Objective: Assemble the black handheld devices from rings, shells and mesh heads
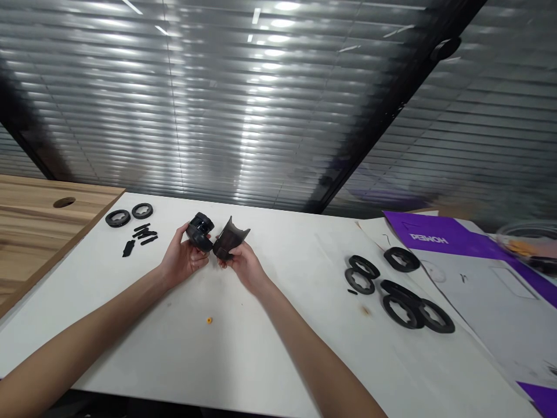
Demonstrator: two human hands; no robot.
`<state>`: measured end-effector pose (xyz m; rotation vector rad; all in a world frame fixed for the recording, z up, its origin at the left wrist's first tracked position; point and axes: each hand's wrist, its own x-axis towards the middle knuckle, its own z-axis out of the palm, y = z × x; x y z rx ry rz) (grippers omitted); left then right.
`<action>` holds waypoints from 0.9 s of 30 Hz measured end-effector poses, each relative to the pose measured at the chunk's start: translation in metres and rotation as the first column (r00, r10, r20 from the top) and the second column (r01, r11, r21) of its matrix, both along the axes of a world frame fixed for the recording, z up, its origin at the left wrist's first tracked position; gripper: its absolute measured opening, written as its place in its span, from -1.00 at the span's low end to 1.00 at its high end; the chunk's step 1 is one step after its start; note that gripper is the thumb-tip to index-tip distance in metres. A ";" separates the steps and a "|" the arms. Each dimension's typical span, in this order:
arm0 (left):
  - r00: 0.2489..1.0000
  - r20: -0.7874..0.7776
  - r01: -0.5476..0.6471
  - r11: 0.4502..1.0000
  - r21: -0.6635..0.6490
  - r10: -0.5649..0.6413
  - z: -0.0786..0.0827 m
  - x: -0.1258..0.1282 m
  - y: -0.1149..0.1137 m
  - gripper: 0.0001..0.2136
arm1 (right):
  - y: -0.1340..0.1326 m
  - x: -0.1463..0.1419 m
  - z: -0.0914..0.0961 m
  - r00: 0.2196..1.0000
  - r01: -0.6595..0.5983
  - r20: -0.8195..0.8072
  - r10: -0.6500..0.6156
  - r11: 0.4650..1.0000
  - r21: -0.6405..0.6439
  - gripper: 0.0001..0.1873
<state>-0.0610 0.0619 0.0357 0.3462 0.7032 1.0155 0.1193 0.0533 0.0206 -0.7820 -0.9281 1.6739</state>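
Now the rounded black part (pixel 199 237) sits in the left hand (pixel 184 262)

We are facing what seems an office: slatted blinds (pixel 209 98) are hanging behind dark-framed glass (pixel 470 116) beyond a white surface (pixel 235 360).

The left hand (pixel 181 261) holds a black part (pixel 199 231), the right hand (pixel 247 265) a dark cover (pixel 230 237), above a white table (pixel 195 357).

Slatted blinds (pixel 226 110) beyond a purple-and-white sheet (pixel 487 296) (lettered)
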 end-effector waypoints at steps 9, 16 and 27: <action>1.000 0.021 0.013 0.998 0.054 -0.014 -0.011 -0.004 0.002 -0.44 | 0.003 0.001 -0.003 0.998 -0.059 0.033 0.059 0.998 -0.002 -0.53; 0.999 0.001 0.037 0.995 0.087 -0.037 -0.013 -0.004 0.004 -0.49 | 0.006 -0.001 -0.010 0.990 -0.102 0.096 0.100 0.995 0.012 -0.23; 0.994 -0.080 0.077 0.991 0.110 -0.068 -0.012 -0.003 0.002 -0.52 | -0.004 -0.002 -0.006 0.969 -0.097 0.240 0.051 0.979 0.182 -0.21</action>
